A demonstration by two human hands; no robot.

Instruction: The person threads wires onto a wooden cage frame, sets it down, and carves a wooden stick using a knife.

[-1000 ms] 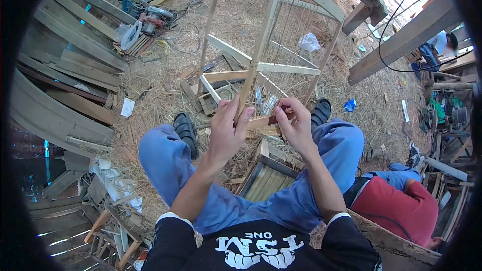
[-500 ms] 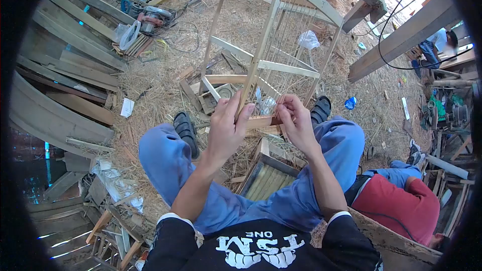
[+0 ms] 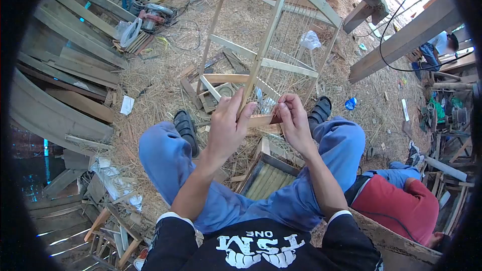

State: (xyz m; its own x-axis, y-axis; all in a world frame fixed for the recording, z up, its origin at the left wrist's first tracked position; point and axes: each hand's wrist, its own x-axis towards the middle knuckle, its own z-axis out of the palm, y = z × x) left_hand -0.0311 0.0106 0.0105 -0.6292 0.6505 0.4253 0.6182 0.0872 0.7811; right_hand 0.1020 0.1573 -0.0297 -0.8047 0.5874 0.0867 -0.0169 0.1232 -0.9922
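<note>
Between my knees stands a wooden frame (image 3: 273, 27), built of pale slats with a row of thin rods (image 3: 292, 20) down one side. My left hand (image 3: 228, 123) is closed around the near post of this frame, thumb and fingers on either side. Just right of it, my right hand (image 3: 297, 123) is closed in a pinch beside the lower ends of the rods. Whatever lies between its fingertips is too small to make out. A lower crosspiece (image 3: 261, 120) of the frame runs between my two hands.
A slatted wooden box (image 3: 268, 175) sits between my legs. A circular saw (image 3: 152, 17) rests on the straw-strewn ground at upper left, near stacked planks (image 3: 75, 73). A person in a red shirt (image 3: 396, 203) is close on my right; another person (image 3: 434, 50) is farther back.
The frame's upper end has shifted slightly to the right. My left hand keeps its hold on the post, and my right hand's pinch has barely moved.
</note>
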